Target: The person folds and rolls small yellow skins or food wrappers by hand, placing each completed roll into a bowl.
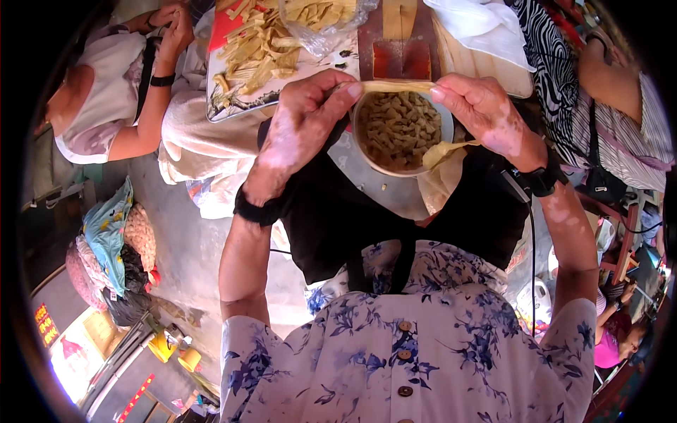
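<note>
Just above the middle of the frame, a round bowl (447, 128) holds many small, chopped, tan-brown pieces (398, 123). Toward the upper left, a pale tray (317, 67) carries a loose heap of yellowish strips (261, 49), and a clear plastic bag (321, 46) at the top edge holds more. Both forearms come up from below, wrists bent inward, so the left hand (310, 113) and right hand (486, 116) face each other across the bowl. Each pinches one end of a pale yellow strip (396, 86) between thumb and fingers, drawn nearly straight along the bowl's far rim. A curled yellowish piece (446, 150) reaches from below the right hand over the bowl's near right rim.
</note>
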The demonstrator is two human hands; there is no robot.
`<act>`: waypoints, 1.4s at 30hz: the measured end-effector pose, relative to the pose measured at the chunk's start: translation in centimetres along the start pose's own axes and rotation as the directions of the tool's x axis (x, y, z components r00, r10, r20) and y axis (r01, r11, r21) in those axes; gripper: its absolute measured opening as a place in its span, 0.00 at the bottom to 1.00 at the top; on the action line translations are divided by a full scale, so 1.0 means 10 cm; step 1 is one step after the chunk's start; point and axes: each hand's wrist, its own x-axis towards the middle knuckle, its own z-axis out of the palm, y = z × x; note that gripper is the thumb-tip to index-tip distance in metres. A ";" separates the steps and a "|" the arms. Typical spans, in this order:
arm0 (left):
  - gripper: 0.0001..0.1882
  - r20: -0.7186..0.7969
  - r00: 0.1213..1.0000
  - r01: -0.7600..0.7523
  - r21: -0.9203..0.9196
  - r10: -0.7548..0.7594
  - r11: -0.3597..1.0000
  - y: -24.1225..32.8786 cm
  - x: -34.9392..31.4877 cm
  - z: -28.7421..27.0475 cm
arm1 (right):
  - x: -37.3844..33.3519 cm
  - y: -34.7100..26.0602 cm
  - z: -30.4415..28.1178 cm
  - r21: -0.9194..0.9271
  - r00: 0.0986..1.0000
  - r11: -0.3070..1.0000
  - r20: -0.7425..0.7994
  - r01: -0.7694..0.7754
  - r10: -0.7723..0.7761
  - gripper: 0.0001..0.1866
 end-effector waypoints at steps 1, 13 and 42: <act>0.11 -0.001 1.000 -0.006 -0.002 0.006 1.000 0.00 0.10 0.02 | 0.02 0.06 -0.02 -0.005 1.000 1.000 0.000 0.002 -0.002 0.10; 0.11 -0.048 0.990 -0.130 0.104 0.136 0.986 -0.13 0.81 0.07 | 0.24 0.53 -0.21 0.031 0.994 0.994 -0.031 -0.106 0.107 0.13; 0.24 0.110 0.989 -0.123 0.264 0.097 0.957 -0.47 -0.57 0.52 | -0.99 -0.32 0.69 0.348 0.974 0.910 0.082 -0.227 0.211 0.08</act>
